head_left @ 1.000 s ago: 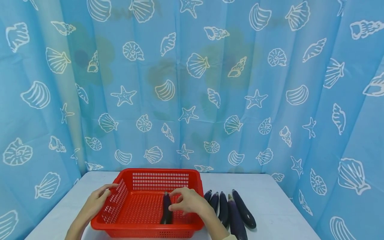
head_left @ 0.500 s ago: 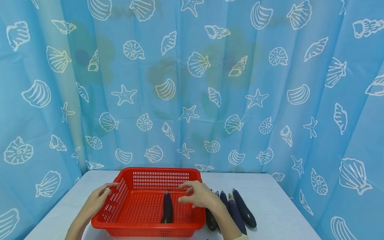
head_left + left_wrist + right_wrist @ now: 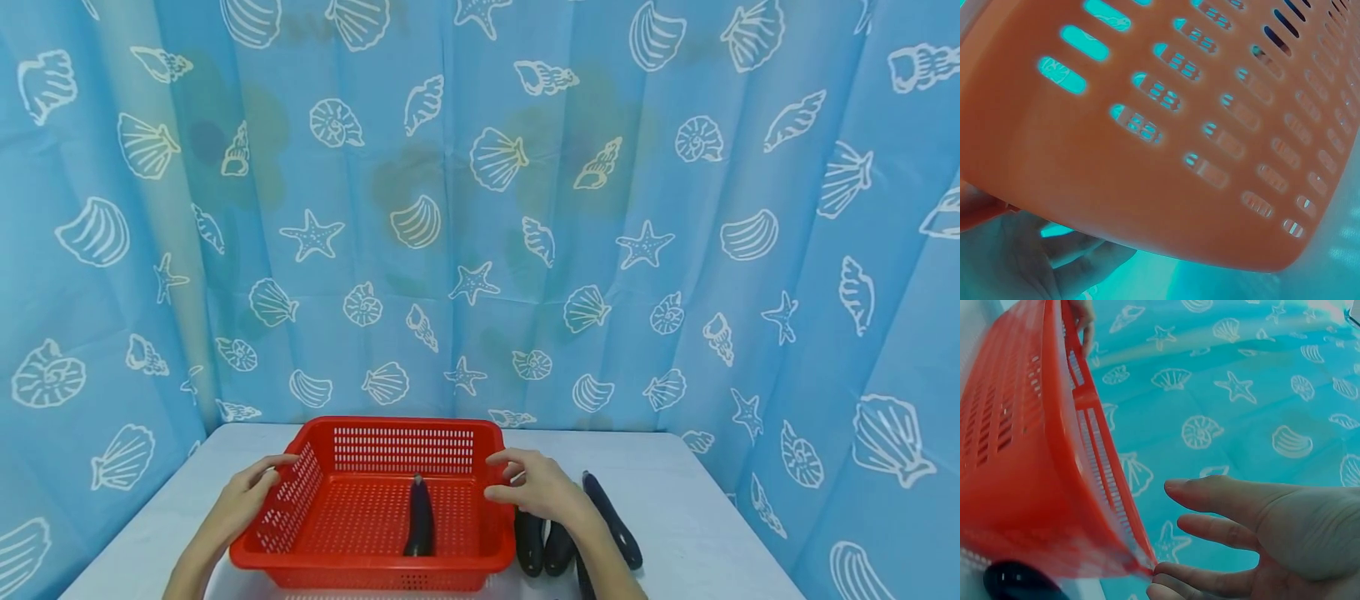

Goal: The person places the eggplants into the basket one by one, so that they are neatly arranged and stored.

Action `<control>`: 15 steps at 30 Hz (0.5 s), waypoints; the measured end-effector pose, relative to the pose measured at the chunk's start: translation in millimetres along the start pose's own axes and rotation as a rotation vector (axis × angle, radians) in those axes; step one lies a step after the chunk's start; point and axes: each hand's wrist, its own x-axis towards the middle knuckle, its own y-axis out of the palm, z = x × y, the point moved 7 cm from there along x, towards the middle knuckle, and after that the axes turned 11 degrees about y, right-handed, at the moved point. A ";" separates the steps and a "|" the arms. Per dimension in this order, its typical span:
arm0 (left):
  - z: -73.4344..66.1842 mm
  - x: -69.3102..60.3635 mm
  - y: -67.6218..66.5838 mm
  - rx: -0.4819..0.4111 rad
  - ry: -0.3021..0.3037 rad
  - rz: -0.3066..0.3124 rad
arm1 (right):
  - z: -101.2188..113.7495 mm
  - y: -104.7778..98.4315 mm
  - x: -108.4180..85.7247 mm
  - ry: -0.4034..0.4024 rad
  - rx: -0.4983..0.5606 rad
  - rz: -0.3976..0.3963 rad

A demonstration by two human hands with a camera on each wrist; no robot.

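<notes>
A red plastic basket (image 3: 390,575) with slotted walls stands on the table, and one dark purple eggplant (image 3: 420,521) lies inside it. My left hand (image 3: 243,500) touches the basket's left rim with loosely extended fingers; the left wrist view shows this hand (image 3: 1054,262) partly hidden below the rim. My right hand (image 3: 540,483) hovers at the right rim, thumb and fingers apart, holding nothing. In the right wrist view, the right hand's (image 3: 1260,537) lower fingertips appear beside the rim. Several eggplants (image 3: 612,521) lie right of the basket, partly covered by my right hand and forearm.
The white table (image 3: 690,517) extends right of the eggplants to its edge. Behind it and along both sides hangs a blue curtain (image 3: 480,250) printed with white shells and starfish. One eggplant (image 3: 1019,581) lies close against the basket's outer right side.
My right hand has moved right, from beside the eggplant inside the basket to the right rim, above the other eggplants. The left hand stays at the left rim.
</notes>
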 end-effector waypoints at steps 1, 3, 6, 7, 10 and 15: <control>0.4 -0.1 -0.2 0.001 -0.002 0.000 | -3.3 -1.5 -0.4 0.000 0.004 0.001; 0.9 -0.1 -0.7 0.004 0.002 0.000 | -9.9 -4.2 -1.5 0.006 0.016 0.002; 0.9 -0.6 -1.1 0.004 0.005 -0.002 | -19.2 -7.5 -2.9 0.015 0.022 -0.004; 0.9 -0.8 -1.1 0.004 0.009 -0.002 | -22.4 -8.7 -3.5 0.020 0.023 -0.008; 1.0 -1.0 -0.6 0.003 0.016 -0.003 | -32.7 -12.6 -5.2 0.036 0.009 -0.027; 1.0 -0.4 -0.3 0.000 0.018 -0.001 | -50.4 -18.2 -6.9 0.067 -0.012 -0.038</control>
